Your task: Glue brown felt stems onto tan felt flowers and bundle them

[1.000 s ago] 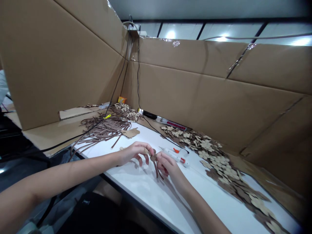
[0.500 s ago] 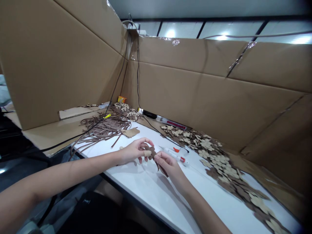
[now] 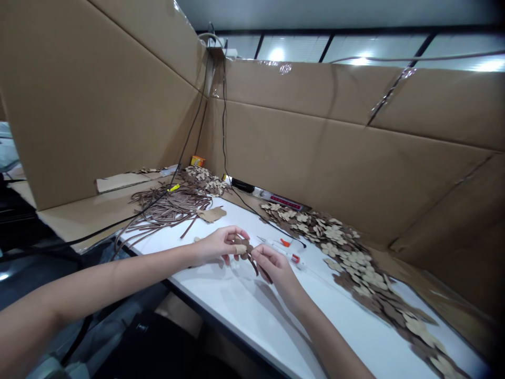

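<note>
The person's left grip and right grip meet just above a white worktop, both closed on a small brown flower cutout that sits between them, touching the fingertips of each hand. The left grip is pinched, thumb and fingers around the flower's near side, with a small pale cutout lying against the left thumb at the flower's edge. The right grip is clenched on the flower's other side, and two thin brown strips run down and out from under its fingers, hanging tilted above the worktop without lying flat on it. Just beyond the right grip lies a white glue pen with orange and red parts, close to but not touching the hand. Farther right, a long heap of tan and brown flower cutouts spreads along the worktop's back edge. To the left, well apart from the hands, lies a tangled pile of brown strips, with a tan scrap beside it and a smaller heap of cutouts behind. A power strip and black cable run along the cardboard walls enclosing the back.
</note>
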Motion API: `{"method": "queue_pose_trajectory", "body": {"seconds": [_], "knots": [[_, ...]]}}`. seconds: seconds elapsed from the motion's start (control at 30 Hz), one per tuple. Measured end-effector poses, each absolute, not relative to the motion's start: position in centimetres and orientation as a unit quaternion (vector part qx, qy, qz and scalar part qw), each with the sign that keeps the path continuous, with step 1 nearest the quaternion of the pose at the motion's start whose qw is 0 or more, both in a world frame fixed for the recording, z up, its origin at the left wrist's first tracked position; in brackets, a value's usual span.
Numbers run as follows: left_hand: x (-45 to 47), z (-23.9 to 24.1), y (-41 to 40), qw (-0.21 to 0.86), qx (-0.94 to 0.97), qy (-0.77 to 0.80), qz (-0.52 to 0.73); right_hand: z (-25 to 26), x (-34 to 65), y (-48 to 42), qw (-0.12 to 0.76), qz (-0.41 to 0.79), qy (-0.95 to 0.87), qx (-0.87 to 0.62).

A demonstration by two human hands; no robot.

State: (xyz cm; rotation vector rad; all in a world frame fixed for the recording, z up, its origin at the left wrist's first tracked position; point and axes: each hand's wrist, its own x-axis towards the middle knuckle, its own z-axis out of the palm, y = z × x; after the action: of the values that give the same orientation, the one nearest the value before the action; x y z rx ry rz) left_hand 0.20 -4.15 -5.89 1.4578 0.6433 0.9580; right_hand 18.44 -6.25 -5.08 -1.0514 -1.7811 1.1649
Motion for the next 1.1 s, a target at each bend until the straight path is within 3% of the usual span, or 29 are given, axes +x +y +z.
{"method": "queue_pose_trajectory", "body": {"seconds": [1.1], "knots": [[0.04, -6.74, -3.78, 0.583, 0.638, 0.262, 0.430, -5.02, 18.34, -6.68, 0.346, 0.458, -0.704, -0.418]]}}
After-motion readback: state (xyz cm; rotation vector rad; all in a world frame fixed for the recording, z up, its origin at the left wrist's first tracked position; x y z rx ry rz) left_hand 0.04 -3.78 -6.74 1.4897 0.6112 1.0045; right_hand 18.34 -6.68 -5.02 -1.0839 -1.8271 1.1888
